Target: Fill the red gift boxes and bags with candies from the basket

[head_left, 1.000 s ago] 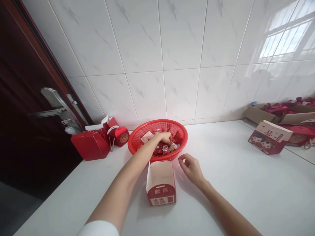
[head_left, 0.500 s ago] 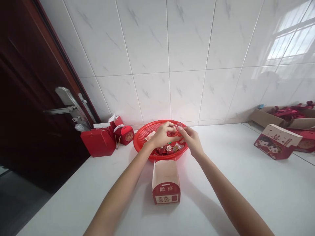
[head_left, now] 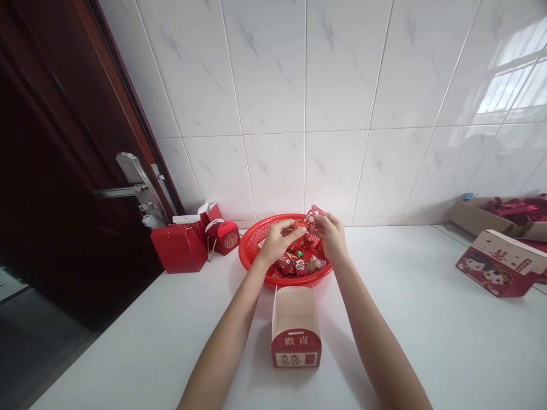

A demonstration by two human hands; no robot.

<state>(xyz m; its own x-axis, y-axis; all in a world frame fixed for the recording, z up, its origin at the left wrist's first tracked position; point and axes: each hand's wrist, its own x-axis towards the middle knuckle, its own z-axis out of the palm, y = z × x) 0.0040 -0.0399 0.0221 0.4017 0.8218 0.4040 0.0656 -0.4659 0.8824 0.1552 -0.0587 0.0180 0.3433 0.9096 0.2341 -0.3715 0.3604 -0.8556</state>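
Above the red plastic basket, my right hand pinches a small dark red packet with white print, held up near the basket's far rim. My left hand is closed at the fingertips on a small orange-red wrapped candy, partly hidden by the fingers. Several wrapped candies lie in the basket under both hands, mostly red, with a green one and a gold one among them. An open-topped red and cream gift box stands in front of the basket, between my forearms.
Red gift boxes and a rounded red box stand at the left by the dark door. At the right are a box with cartoon faces and a cardboard carton of dark red ribbons. A tiled wall rises behind.
My hands have drawn slightly apart, and the packet in my right hand now shows more fully above the basket. The whole view has shifted, with things appearing a little farther right and lower.
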